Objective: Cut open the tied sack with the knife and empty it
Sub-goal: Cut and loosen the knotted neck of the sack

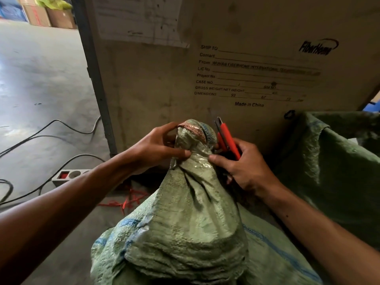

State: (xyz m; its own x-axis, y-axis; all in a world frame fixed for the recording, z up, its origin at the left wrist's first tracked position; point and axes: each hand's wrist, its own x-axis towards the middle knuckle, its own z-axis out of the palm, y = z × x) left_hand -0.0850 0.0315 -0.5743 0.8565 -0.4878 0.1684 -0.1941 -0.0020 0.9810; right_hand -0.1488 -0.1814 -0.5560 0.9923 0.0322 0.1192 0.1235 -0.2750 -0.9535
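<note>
at nine o'clock we see dark cables (43, 136) trailing across the grey floor (41, 79), and just below them a grey power strip (68, 176) with a red switch. a little further in, at about seven o'clock from the sack's neck, loose red strands (127, 201) lie on the floor.

our left hand (156, 148) comes in from eight o'clock – its fingers (181, 153) are curled and pinching the bunched neck of the green woven sack (185, 233), thumb over the top near the tied knot. the sack stands upright at centre and six o'clock, its gathered top at about twelve o'clock of its own bulk, bound with a reddish band.

at three o'clock of the neck, our right hand (244, 169) presses its thumb against the fabric while the other fingers are closed around a red utility knife (228, 138) – the blade end points up toward twelve o'clock, just beside the knot.

behind stands a large cardboard carton (246, 58) printed with shipping lines. at four o'clock a second green sack (329, 171) gapes open.
</note>
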